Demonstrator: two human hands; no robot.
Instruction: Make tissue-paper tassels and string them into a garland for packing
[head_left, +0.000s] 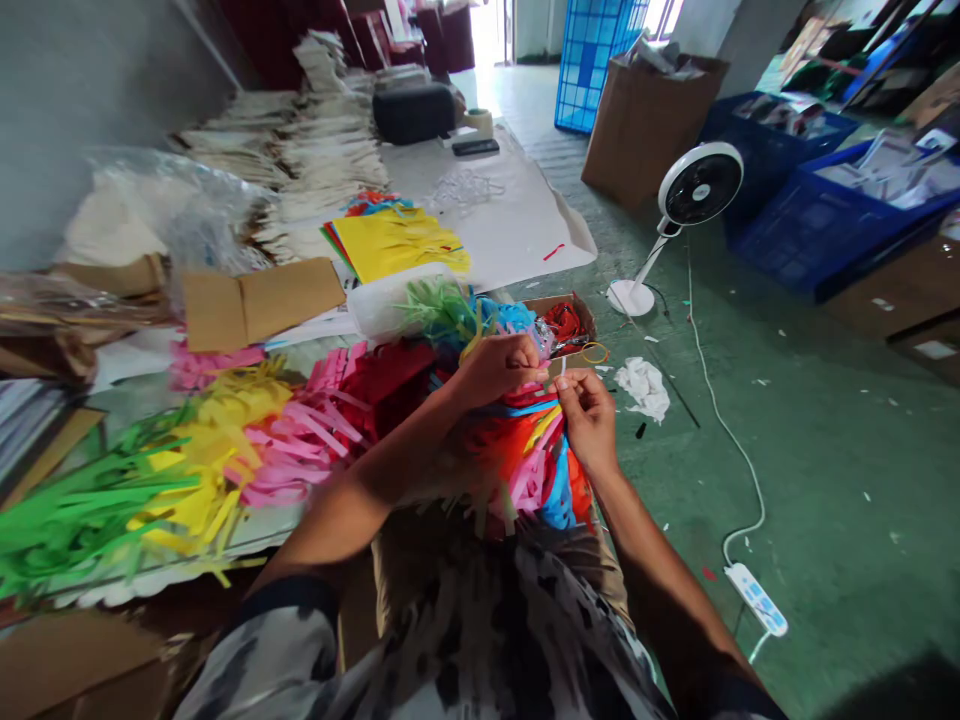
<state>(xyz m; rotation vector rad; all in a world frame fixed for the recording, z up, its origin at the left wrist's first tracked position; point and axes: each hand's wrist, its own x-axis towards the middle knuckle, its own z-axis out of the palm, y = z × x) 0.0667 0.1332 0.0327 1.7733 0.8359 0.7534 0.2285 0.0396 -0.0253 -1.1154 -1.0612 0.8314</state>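
The left hand (495, 368) and right hand (589, 420) both pinch a thin white strip (561, 368) just above a big bunch of fringed paper (521, 465) (so many bright colors!) at the person's lap.

A fringed paper bundle (532, 470), red, pink and blue, sits gathered.

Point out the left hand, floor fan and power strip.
left hand (495, 368): head view, back of the hand.
floor fan (700, 187): head view, centre of the grille.
power strip (756, 598): head view, white casing.
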